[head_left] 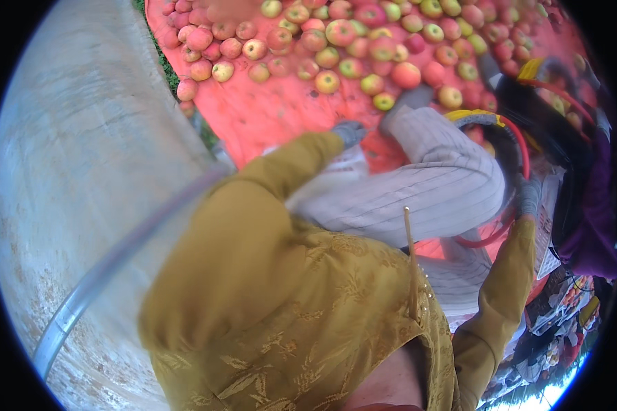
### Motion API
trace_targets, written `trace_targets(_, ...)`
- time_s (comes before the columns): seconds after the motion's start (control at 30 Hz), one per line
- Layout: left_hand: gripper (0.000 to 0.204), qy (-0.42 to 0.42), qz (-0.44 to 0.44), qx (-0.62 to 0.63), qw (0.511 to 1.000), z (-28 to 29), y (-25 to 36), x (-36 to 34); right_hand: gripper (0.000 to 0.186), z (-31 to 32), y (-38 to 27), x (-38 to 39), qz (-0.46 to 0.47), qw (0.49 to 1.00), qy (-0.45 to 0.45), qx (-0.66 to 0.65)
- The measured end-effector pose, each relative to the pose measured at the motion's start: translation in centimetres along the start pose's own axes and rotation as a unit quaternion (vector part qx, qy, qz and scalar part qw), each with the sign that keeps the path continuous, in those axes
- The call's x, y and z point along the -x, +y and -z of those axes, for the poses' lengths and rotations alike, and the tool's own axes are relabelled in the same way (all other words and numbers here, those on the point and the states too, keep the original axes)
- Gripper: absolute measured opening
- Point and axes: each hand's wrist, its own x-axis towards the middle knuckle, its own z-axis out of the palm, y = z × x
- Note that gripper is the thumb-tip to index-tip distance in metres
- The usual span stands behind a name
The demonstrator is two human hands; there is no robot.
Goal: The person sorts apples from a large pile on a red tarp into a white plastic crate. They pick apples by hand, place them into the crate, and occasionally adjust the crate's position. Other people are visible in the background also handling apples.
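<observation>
My left hand, in a grey glove, reaches forward over the red sheet, close to a white printed thing partly hidden by my arm and leg. Its fingers are small and blurred, and no apple shows in them. On the right, my gloved right hand is closed on a hoop wrapped in red and yellow, which stands beside my bent knee. Whether the hoop belongs to a basket is hard to make out. Many red and green apples lie spread across the sheet ahead of both hands.
A grey concrete surface runs along the left, with a metal pole crossing it. My striped trouser leg fills the middle. At the right edge a person in purple is beside another red-and-yellow hoop.
</observation>
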Motion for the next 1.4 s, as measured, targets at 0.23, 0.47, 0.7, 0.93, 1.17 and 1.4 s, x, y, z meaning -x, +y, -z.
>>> trace_targets(0.23, 0.045, 0.061, -0.11, -0.186, 0.974, 1.9, 4.4, 9.3, 0.039, 0.2, -0.9, 1.2, -0.001, 0.999, 0.03, -0.045)
trace_targets(0.47, 0.054, 0.116, -0.057, -0.209, 0.969, 2.0, 6.0, 12.0, 0.044, -1.3, -0.1, 1.8, -0.076, 0.978, -0.032, -0.193)
trace_targets(0.7, 0.05, 0.126, -0.008, -0.208, 0.97, 0.7, 5.0, 9.9, 0.042, -1.0, 0.4, 3.3, -0.019, 0.995, 0.034, -0.095)
trace_targets(0.93, 0.043, 0.185, -0.063, -0.169, 0.966, 1.2, 2.9, 3.2, 0.038, -2.1, 1.5, 2.8, 0.038, 0.994, 0.06, -0.086)
trace_targets(1.17, 0.066, 0.25, -0.289, -0.266, 0.885, 2.2, 15.1, -11.7, 0.027, -0.7, -0.4, 4.6, 0.03, 0.987, 0.057, -0.147)
trace_targets(1.4, 0.058, 0.128, -0.265, -0.45, 0.843, -2.0, 24.5, -20.7, 0.028, 0.3, -1.0, 5.6, -0.014, 0.983, 0.012, -0.185)
